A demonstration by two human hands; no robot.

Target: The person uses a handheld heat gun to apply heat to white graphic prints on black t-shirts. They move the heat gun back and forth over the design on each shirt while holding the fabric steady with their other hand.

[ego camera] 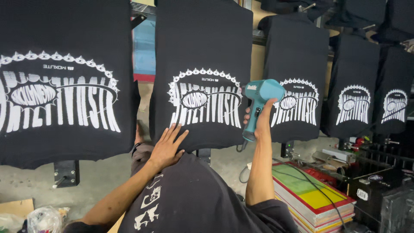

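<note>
The right hand (260, 118) was closed around the grip of a teal heat gun (258, 103), its long axis nearly upright and its nozzle turned to the left, toward the white print (205, 99) on the middle black shirt (202, 51). The left hand (167, 148) lay flat and open on the lower hem of the same shirt, holding nothing, its fingers (174, 133) spread and pointing up to the print just above them. So the print was between both hands, nearer to the gun's nozzle than to the left fingers.
</note>
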